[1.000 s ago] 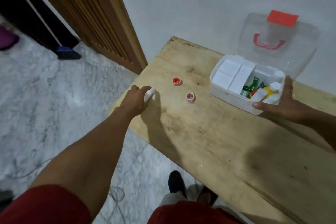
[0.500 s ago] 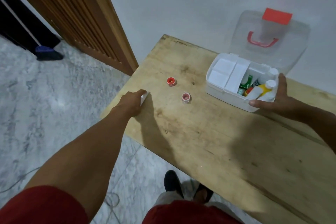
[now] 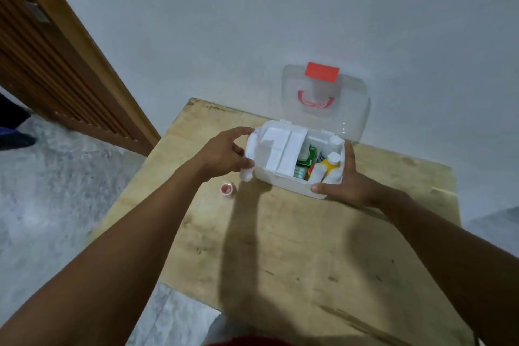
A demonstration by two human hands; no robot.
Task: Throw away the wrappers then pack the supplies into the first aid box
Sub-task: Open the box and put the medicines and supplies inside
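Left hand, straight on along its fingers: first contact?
The left hand, holding a small white item, points right at the first aid box. Its left end wall comes first; the fingertips look at or near the rim already, though depth is unclear.

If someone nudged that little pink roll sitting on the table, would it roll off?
The small pink roll rests on its flat end, so a nudge would probably slide it. It looks small and likely light. Tipped onto its side, it might roll toward the wooden table's nearby left edge.
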